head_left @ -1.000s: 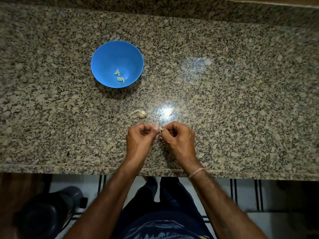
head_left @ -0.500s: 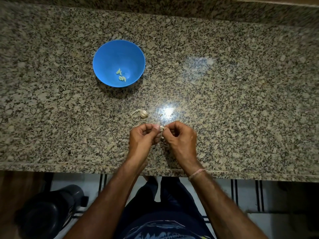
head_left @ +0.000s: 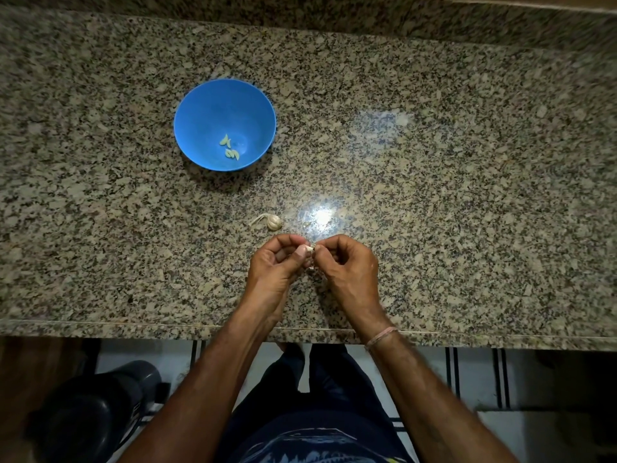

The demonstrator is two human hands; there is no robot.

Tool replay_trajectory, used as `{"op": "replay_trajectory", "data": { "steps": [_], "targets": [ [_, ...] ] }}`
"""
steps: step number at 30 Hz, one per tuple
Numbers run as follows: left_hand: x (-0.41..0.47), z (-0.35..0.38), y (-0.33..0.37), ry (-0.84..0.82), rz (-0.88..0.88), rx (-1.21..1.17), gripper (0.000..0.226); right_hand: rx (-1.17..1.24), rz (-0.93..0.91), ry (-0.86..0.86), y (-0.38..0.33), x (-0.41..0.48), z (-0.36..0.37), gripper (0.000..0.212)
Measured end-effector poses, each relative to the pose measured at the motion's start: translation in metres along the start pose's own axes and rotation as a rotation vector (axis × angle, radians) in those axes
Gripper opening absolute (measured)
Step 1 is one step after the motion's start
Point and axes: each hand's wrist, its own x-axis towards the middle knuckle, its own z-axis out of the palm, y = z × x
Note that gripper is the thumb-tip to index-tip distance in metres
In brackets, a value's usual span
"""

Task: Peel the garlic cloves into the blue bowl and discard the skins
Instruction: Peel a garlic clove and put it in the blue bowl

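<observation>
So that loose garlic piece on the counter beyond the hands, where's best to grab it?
Probably pinch the garlic piece across its rounded body from above; it lies flat on the counter, and its thin stalk curling left looks too flimsy to hold.

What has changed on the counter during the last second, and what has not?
Nothing visibly moved, and nothing was taken or let go. The left hand and right hand still pinch the same garlic clove between them above the counter. The blue bowl with its peeled cloves and the small garlic piece lie where they were.
</observation>
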Motion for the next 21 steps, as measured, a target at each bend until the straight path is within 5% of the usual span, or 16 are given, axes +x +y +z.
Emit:
{"op": "replay_trajectory", "data": {
  "steps": [11, 17, 21],
  "targets": [
    [-0.006, 0.0, 0.0, 0.076, 0.14, 0.16, 0.02, -0.421, -0.255, 0.066, 0.013, 0.008, -0.004, 0.02],
    [-0.008, 0.004, 0.001, 0.1, 0.202, 0.272, 0.015, -0.384, -0.248, 0.059, 0.013, 0.004, -0.003, 0.002],
    [-0.008, 0.004, 0.0, 0.111, 0.215, 0.296, 0.017, -0.264, -0.217, 0.031, 0.014, 0.005, -0.005, 0.015]
  ]
}}
